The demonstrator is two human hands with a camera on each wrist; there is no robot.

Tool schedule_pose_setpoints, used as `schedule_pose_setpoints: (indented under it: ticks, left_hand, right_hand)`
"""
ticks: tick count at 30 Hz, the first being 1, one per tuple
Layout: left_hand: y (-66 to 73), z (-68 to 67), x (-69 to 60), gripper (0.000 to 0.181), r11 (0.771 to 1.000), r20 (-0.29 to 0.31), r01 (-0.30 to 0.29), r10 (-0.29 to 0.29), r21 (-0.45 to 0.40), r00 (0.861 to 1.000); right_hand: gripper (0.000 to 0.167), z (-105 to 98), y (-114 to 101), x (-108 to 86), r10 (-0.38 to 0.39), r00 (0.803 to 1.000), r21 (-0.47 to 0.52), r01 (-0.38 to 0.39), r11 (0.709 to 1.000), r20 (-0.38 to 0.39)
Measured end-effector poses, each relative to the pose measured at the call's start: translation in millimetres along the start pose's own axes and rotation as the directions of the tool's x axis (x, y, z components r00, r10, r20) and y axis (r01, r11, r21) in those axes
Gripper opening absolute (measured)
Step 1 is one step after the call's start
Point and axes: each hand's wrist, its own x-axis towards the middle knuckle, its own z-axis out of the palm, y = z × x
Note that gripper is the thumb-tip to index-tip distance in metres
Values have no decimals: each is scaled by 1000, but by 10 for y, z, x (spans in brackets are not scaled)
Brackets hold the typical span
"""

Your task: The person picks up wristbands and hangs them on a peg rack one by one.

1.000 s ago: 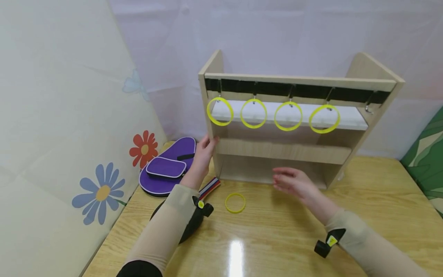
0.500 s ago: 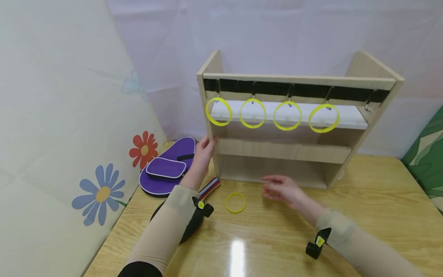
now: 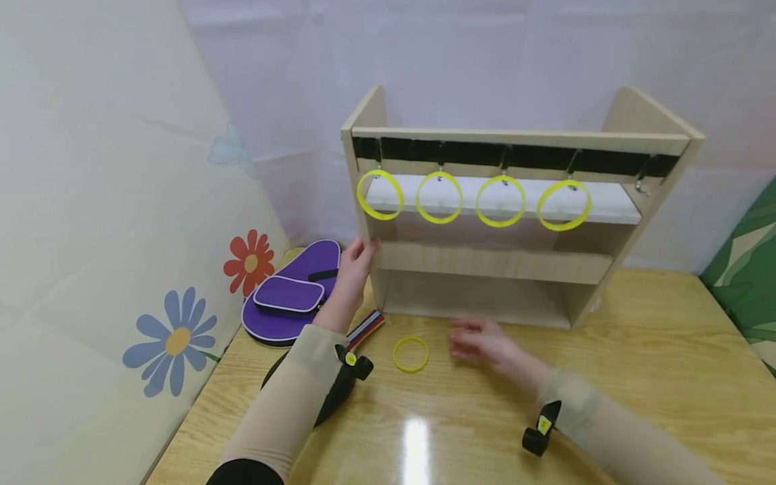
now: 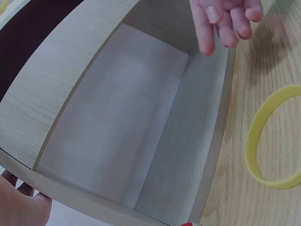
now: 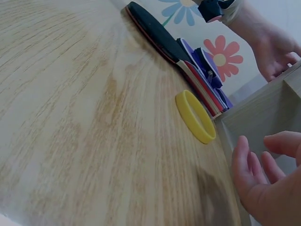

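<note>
My left hand point(image 3: 350, 277) grips the left side panel of a small wooden shelf point(image 3: 491, 261), with the thumb at its front edge and the fingers on the outer side. Several yellow rings point(image 3: 439, 221), like wristbands, hang from hooks on the shelf's black strip. Another yellow ring point(image 5: 186, 115) lies flat on the table, in front of the shelf's lower left. My right hand point(image 3: 485, 345) hovers just right of that ring and apart from it. Its fingers are loosely bent and hold nothing.
A table tennis bat lies under my left forearm, its striped handle point(image 3: 366, 329) pointing at the shelf. Behind it, a purple bat case point(image 3: 289, 294) lies by the flowered wall panel. The rightmost hook point(image 3: 641, 187) carries no ring. The wooden table point(image 3: 485, 431) extends in front.
My right hand has moved left and down, from before the shelf's lower opening toward the ring on the table. The left hand stays on the side panel.
</note>
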Motion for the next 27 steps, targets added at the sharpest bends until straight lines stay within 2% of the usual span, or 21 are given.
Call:
schedule_pose_setpoints:
  ticks: [8, 27]
  left_hand:
    - [-15, -2, 8, 47, 1000, -17, -2, 2, -2, 1000]
    - [-16, 8, 24, 46, 1000, -33, 0, 0, -4, 999]
  right_hand:
    - [49, 70, 60, 44, 43, 998, 24, -42, 999, -35]
    - [48, 95, 123, 77, 40, 998, -24, -39, 999, 40]
